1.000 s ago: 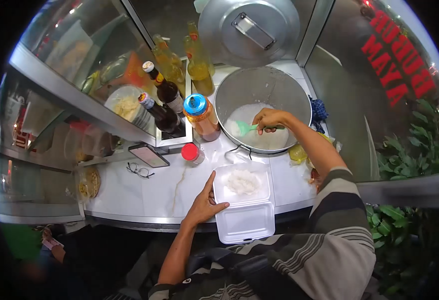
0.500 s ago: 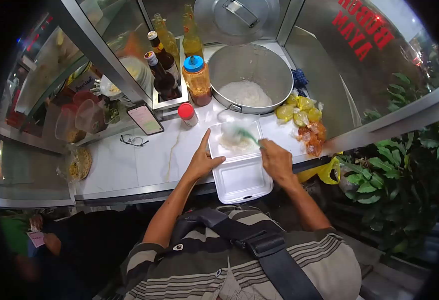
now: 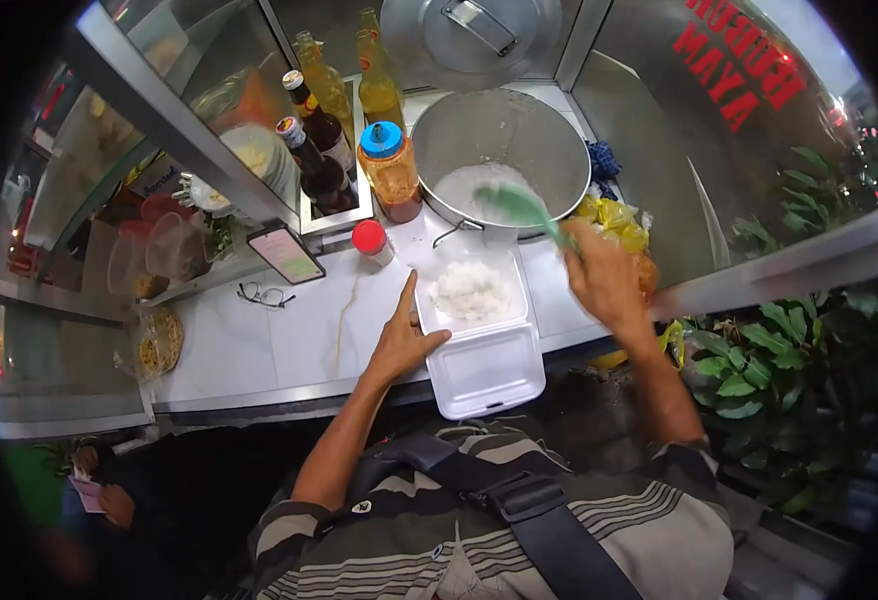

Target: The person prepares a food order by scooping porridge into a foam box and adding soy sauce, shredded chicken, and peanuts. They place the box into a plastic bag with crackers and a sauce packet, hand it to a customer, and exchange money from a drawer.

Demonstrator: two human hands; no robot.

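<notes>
Right hand: Grasping a green ladle-like scoop (image 3: 519, 207) by its handle, the right hand (image 3: 607, 277) curls its fingers around the grip, back of the hand turned upward, beyond the box's right edge.

Right arm: From a striped short sleeve, the forearm slants forward and inward over the counter's edge.

Scoop: Blurred, its head appears over the near part of a large round metal pot (image 3: 551, 135); whether it touches the white, porridge-like food inside cannot be told.

Left hand: Thumb and forefinger spread wide, the left hand (image 3: 404, 343) rests against the box, thumb at the hinge corner, forefinger stretched forward along the left wall. The other fingers are partly hidden; whether they grip cannot be told.

Left arm: Bent at the elbow, the forearm angles up from the body's left side.

Box: An opened white foam takeaway box (image 3: 486, 372) lies just in front of the pot, a mound of white food (image 3: 471, 290) in its far half, the lid folded toward the person.

Counter: Left of the pot stand a blue-capped sauce bottle (image 3: 392, 182) and a small red-capped jar (image 3: 373, 243).
</notes>
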